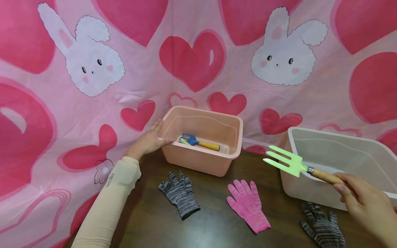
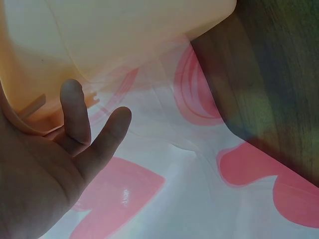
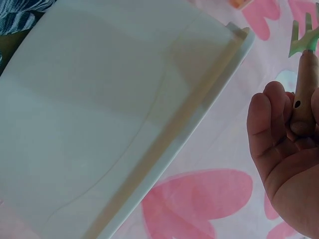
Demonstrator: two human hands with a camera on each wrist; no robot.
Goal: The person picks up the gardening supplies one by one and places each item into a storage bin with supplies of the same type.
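Note:
In my right hand (image 1: 366, 203) I grip the wooden handle of a light green garden hand fork (image 1: 289, 162), its three tines pointing left over the near edge of the white bin (image 1: 305, 186). The right wrist view shows the fingers curled round the handle end (image 3: 303, 112). My left hand (image 1: 149, 139) rests at the left corner of the peach bin (image 1: 198, 160), thumb across the front rim and fingers fairly straight along the side. Inside this bin lies a blue hand fork (image 1: 189, 139) with a yellow handle, beside a light green piece (image 1: 183, 141) partly hidden by the rim.
On the brown table (image 1: 149, 220) lie a grey striped glove (image 1: 181, 194), a pink glove (image 1: 248, 205) and a dark striped glove (image 1: 324, 225), the last close to the white bin and my right hand. A pink heart-and-rabbit cloth (image 1: 192, 20) hangs behind both bins.

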